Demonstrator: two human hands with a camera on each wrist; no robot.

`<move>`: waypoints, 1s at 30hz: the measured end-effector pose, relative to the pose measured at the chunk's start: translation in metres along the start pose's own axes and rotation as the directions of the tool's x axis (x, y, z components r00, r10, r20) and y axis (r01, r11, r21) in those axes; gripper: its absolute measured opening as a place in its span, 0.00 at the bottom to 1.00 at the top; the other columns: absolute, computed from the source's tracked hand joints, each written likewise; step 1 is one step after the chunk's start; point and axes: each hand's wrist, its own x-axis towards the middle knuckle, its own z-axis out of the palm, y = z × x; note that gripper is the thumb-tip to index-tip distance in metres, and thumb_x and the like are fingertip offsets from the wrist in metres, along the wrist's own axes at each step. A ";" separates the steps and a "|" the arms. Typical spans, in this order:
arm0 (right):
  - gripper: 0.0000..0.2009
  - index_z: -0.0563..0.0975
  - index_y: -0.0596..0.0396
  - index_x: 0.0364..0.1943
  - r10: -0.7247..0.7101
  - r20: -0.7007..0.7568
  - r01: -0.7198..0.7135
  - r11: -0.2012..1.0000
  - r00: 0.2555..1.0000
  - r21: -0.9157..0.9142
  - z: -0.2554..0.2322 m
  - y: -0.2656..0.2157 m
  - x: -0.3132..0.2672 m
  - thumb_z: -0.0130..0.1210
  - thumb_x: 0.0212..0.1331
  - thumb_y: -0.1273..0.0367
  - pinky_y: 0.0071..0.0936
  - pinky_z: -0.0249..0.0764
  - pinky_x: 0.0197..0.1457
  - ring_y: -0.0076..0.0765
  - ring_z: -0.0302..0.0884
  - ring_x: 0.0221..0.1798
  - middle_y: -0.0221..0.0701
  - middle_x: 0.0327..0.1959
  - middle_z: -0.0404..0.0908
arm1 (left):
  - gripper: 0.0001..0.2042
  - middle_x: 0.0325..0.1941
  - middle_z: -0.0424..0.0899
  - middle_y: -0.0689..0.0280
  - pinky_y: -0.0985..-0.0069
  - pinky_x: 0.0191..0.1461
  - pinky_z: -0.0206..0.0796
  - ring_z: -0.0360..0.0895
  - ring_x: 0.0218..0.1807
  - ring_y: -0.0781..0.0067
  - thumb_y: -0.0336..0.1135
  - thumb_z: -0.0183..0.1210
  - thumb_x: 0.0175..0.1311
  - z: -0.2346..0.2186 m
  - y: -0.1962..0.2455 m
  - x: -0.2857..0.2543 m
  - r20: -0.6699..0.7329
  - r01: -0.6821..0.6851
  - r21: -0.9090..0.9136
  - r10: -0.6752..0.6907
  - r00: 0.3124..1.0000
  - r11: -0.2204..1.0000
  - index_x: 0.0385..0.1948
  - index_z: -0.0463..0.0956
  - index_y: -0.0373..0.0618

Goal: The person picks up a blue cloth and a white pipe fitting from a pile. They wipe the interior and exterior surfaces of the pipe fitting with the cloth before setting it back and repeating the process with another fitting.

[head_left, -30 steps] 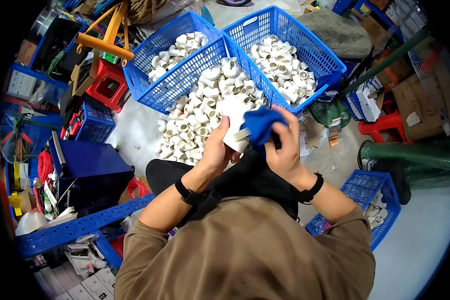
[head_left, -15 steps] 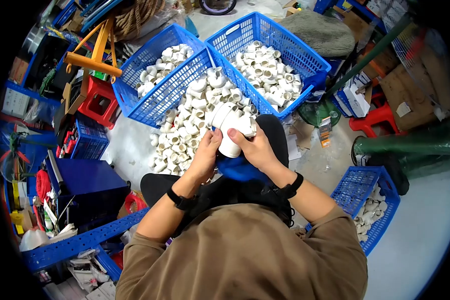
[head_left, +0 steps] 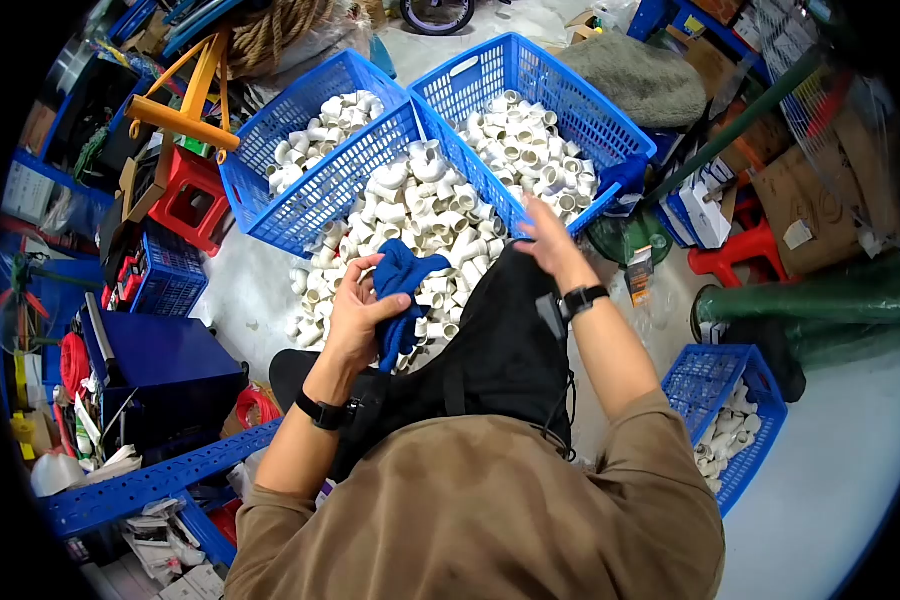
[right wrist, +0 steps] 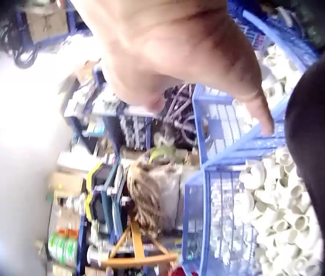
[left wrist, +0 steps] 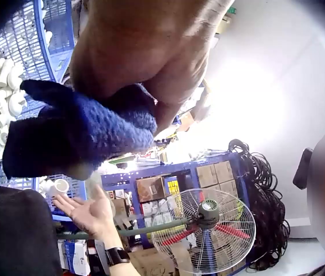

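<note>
The cloth point(head_left: 398, 290) is held by the left hand point(head_left: 355, 315) left of centre in the frame, pinched between thumb and curled fingers, with its loose end hanging toward the lap. Nothing is held by the right hand point(head_left: 555, 245), whose fingers are spread and extended. The work is judged to be the wiping of fittings point(head_left: 410, 205), which are heaped in mid-frame and also piled in the right basket point(head_left: 590, 120) and the left basket point(head_left: 310, 205). For this to be done well, the cloth should be bunched in the palm so that no tail is dragged, its cleaner side should be turned outward, and a fitting should be taken by its outer wall, with the neighbouring ones left undisturbed. As for pose, the left forearm is angled upward from the lower left, with the hand raised before the heap. The right forearm is stretched up and inward, and the hand is seen against the right basket's lower corner, above the knee point(head_left: 520, 265); whether the basket is touched cannot be told.
</note>
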 end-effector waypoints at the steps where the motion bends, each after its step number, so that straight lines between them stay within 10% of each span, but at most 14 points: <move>1: 0.34 0.61 0.45 0.70 -0.045 0.266 0.066 0.995 0.963 -0.073 0.012 0.006 -0.020 0.60 0.64 0.53 0.47 0.68 0.61 0.35 0.65 0.65 0.33 0.65 0.68 | 0.33 0.51 0.80 0.57 0.71 0.50 0.80 0.83 0.47 0.69 0.17 0.69 0.51 -0.004 -0.003 0.000 0.022 -0.006 0.026 0.005 1.000 1.000 0.60 0.63 0.41; 7: 0.34 0.68 0.56 0.65 0.116 0.661 0.126 0.944 0.741 -0.306 0.091 0.038 -0.099 0.66 0.62 0.51 0.19 0.73 0.43 0.21 0.76 0.46 0.30 0.50 0.80 | 0.40 0.62 0.74 0.59 0.70 0.67 0.68 0.74 0.62 0.68 0.15 0.70 0.44 -0.016 -0.010 -0.001 0.148 0.034 0.075 -0.045 0.988 0.997 0.66 0.63 0.42; 13: 0.26 0.71 0.60 0.60 -0.100 0.520 0.163 0.984 0.848 -0.077 0.107 0.044 -0.101 0.67 0.59 0.71 0.22 0.76 0.50 0.21 0.79 0.45 0.28 0.46 0.80 | 0.37 0.58 0.77 0.58 0.69 0.61 0.69 0.76 0.55 0.66 0.28 0.76 0.46 -0.060 -0.010 0.006 0.106 -0.007 0.679 -0.088 0.990 0.734 0.63 0.68 0.43; 19: 0.30 0.69 0.59 0.63 -0.254 0.630 0.529 0.796 0.734 -0.295 0.139 -0.004 -0.115 0.50 0.50 0.85 0.18 0.70 0.56 0.19 0.72 0.52 0.30 0.52 0.75 | 0.27 0.50 0.82 0.67 0.74 0.53 0.72 0.79 0.50 0.74 0.35 0.75 0.53 -0.100 0.037 0.012 0.254 -0.103 0.614 -0.072 0.965 0.782 0.56 0.75 0.44; 25: 0.26 0.65 0.58 0.67 -0.519 0.512 0.422 0.855 0.684 0.302 0.178 -0.014 -0.084 0.54 0.68 0.65 0.38 0.74 0.66 0.38 0.76 0.61 0.41 0.59 0.76 | 0.20 0.49 0.85 0.60 0.70 0.52 0.75 0.82 0.47 0.70 0.39 0.68 0.62 -0.238 0.075 0.057 0.063 -0.086 0.809 0.060 0.996 0.581 0.53 0.78 0.41; 26: 0.32 0.61 0.59 0.70 -0.312 0.497 0.212 0.945 0.810 0.248 0.171 0.006 -0.061 0.42 0.73 0.49 0.50 0.74 0.64 0.47 0.75 0.64 0.45 0.63 0.73 | 0.20 0.53 0.84 0.61 0.71 0.55 0.73 0.81 0.51 0.69 0.38 0.66 0.64 -0.272 0.078 0.067 0.024 -0.028 0.866 0.014 1.000 0.499 0.55 0.77 0.41; 27: 0.37 0.57 0.58 0.73 -0.114 0.646 -0.141 0.934 0.754 0.329 0.192 0.005 -0.069 0.34 0.73 0.43 0.59 0.71 0.65 0.54 0.71 0.67 0.47 0.68 0.69 | 0.19 0.51 0.84 0.60 0.70 0.54 0.74 0.81 0.49 0.67 0.39 0.66 0.64 -0.305 0.078 0.073 -0.008 0.003 0.888 0.009 1.000 0.460 0.54 0.77 0.41; 29: 0.40 0.55 0.57 0.75 -0.069 0.814 -0.328 0.893 0.576 0.308 0.196 0.034 -0.057 0.31 0.72 0.39 0.62 0.67 0.68 0.57 0.66 0.71 0.48 0.71 0.64 | 0.19 0.48 0.86 0.58 0.69 0.53 0.74 0.83 0.47 0.64 0.40 0.66 0.62 -0.362 0.078 0.079 -0.150 0.143 0.937 -0.003 0.989 0.318 0.52 0.78 0.41; 30: 0.43 0.53 0.57 0.76 0.105 0.697 -0.236 0.967 0.709 0.095 0.212 0.026 -0.073 0.34 0.69 0.36 0.63 0.62 0.71 0.58 0.61 0.74 0.48 0.74 0.60 | 0.19 0.48 0.86 0.58 0.69 0.53 0.74 0.83 0.47 0.64 0.40 0.66 0.62 -0.398 0.067 0.082 -0.159 0.151 0.932 -0.003 0.987 0.330 0.52 0.78 0.41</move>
